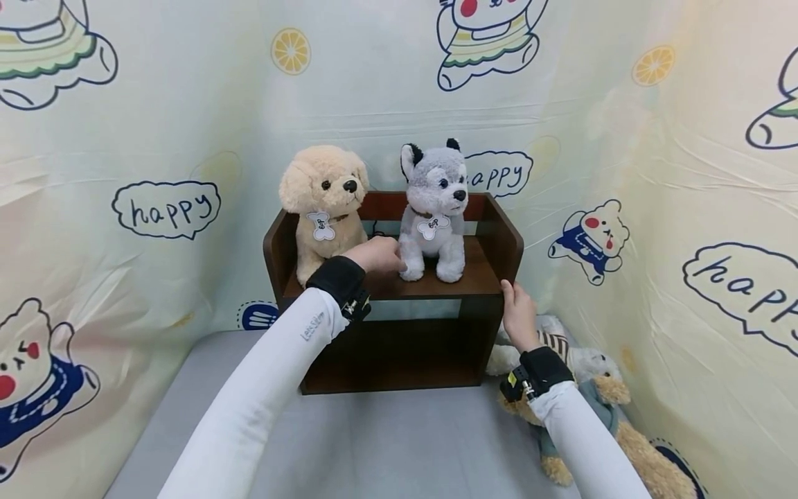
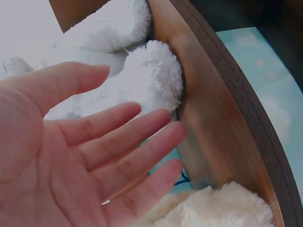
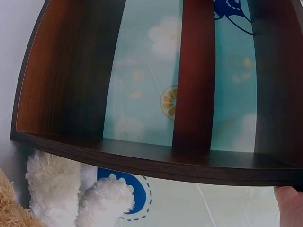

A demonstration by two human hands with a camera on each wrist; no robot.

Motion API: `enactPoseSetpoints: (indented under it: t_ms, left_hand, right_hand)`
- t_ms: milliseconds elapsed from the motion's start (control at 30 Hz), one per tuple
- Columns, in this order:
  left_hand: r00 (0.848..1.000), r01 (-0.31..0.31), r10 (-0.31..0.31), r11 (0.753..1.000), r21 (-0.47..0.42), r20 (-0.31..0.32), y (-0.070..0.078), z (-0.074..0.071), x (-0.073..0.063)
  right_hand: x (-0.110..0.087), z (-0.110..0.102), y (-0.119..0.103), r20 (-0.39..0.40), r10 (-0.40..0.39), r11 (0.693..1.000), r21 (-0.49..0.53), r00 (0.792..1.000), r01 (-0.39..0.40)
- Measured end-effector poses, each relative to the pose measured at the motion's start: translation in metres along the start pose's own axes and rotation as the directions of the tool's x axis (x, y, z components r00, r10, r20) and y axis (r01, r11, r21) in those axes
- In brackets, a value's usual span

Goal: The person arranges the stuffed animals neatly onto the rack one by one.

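A grey-and-white plush husky [image 1: 434,208] sits upright on the top shelf of a dark brown wooden rack [image 1: 399,291]. Left of it sits a cream plush puppy [image 1: 327,208]; both wear bone-shaped tags. My left hand [image 1: 378,254] reaches between the two toys, its fingertips beside the husky's front paw. In the left wrist view, that hand's fingers [image 2: 123,156] are extended and spread, and its palm holds nothing. My right hand [image 1: 520,315] rests with extended fingers against the front edge of the rack's right side panel. One of its fingertips [image 3: 286,198] shows at that edge in the right wrist view.
The rack stands on a grey surface [image 1: 374,443] against patterned cloth walls [image 1: 187,125]. More plush toys lie to its right, partly behind my right arm, including a tan teddy bear [image 1: 648,450] and a white toy [image 1: 592,364]. The rack has a lower compartment [image 1: 393,353].
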State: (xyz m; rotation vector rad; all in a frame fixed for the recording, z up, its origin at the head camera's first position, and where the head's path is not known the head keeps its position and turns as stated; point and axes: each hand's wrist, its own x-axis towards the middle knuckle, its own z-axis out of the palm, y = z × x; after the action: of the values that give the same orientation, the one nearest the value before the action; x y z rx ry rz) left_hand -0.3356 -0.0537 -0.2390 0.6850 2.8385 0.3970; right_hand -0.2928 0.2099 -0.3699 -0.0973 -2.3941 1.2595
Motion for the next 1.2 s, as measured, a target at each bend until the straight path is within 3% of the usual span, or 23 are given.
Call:
enactPoseSetpoints:
  t_ms: [333,767,933,1200]
  left_hand:
    - [0.994,-0.04,0.03,0.995,0.092,0.108,0.006,0.008,-0.014]
    - [0.987,-0.113,0.094,0.982,0.149,0.129,0.002,0.017,-0.029]
    - [0.988,-0.098,0.076,0.98,0.17,0.134,0.002,0.017,-0.04]
    - [0.975,-0.181,0.155,0.97,0.16,0.162,-0.005,0.023,-0.049]
  right_hand:
    - [-0.001,0.0,0.001,-0.01,-0.009,1.0,0.0,1.0,0.009]
    - [-0.001,-0.002,0.0,-0.008,-0.018,1.0,-0.021,1.0,0.018]
    - [-0.001,-0.002,-0.001,-0.005,-0.022,1.0,-0.018,1.0,0.022]
    - [-0.001,-0.002,-0.001,-0.002,-0.016,1.0,-0.005,1.0,0.016]
